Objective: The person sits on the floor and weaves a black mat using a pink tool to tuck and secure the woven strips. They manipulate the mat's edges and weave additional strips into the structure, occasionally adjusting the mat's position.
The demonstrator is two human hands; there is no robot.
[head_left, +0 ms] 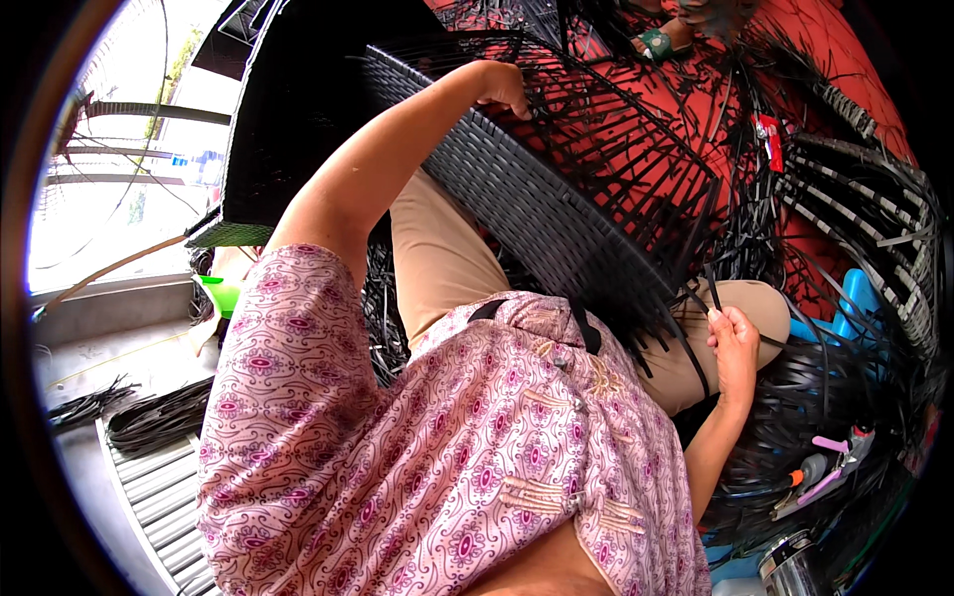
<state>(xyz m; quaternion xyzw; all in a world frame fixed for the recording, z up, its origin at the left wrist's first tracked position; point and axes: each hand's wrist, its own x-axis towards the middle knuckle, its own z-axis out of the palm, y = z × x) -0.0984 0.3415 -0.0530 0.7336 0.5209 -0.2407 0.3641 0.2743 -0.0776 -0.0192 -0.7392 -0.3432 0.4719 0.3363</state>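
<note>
Across my lap slants a dark woven basket-like piece (537, 189) of flat plastic strips, its wall tightly woven. Long loose black strips (636, 149) fan out from its far side. My left hand (505, 87) reaches over the upper edge with bent fingers among these strips; what the fingertips hold is hidden. Near the piece's lower right corner, above my knee, my right hand (733, 343) is closed, thumb and fingers pinching a black plastic strip (714, 290).
A red covering (845, 50) with scattered strips lies beyond. A person's wrist with a green band (656, 44) shows at the top. Right are a blue plastic object (857, 298), purple-handled cutters (835, 467) and a metal can (790, 566). Strip bundles (159, 417) lie at left.
</note>
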